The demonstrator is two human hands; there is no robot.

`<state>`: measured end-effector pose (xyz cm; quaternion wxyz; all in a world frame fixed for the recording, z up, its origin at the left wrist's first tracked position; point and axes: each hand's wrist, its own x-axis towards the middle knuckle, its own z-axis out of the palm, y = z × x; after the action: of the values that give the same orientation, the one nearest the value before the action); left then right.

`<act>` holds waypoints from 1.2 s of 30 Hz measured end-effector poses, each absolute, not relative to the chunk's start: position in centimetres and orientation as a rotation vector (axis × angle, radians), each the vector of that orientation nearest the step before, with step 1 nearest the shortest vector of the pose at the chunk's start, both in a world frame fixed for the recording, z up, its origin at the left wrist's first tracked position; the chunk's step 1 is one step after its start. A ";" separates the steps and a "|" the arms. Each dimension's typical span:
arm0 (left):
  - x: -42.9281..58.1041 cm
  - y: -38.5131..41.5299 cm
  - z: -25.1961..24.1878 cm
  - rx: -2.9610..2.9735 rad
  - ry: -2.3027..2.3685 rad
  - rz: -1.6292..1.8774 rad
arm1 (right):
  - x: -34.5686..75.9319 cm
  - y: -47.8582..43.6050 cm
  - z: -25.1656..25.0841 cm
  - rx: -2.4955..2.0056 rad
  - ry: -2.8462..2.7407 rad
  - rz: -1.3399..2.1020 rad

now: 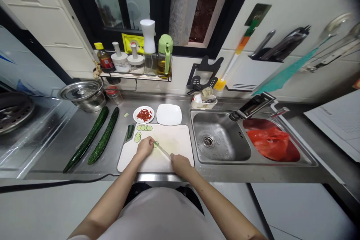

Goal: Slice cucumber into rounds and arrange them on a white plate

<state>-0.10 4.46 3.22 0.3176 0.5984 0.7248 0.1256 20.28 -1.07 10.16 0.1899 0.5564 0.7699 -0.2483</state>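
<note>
My left hand (145,147) is closed in a pinch at the edge of a cucumber slice (155,144) over the white cutting board (180,138). My right hand (181,165) grips a knife (164,153), its blade angled toward that slice and its tip close to my left fingers. A row of cut cucumber slices (144,128) lies at the board's upper left, with a small overlapping group (137,137) below. Dark green cucumber pieces (130,131) rest by the board's left corner.
Two whole cucumbers (104,136) lie left of the board. Behind it stand a plate of chopped red pieces (144,115) and a white square plate (169,114). A lidded steel pot (91,99) is at back left. On the right is a sink (225,138) with a red bag (268,143).
</note>
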 end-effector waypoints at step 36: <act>-0.5 4.3 3.5 1.430 1.946 0.429 | 25.7 -1.7 9.3 1.875 2.102 -0.762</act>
<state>-0.52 4.27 3.55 0.3375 0.5489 0.7468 0.1648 25.66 -1.66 9.25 0.1114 0.6385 0.7160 -0.2595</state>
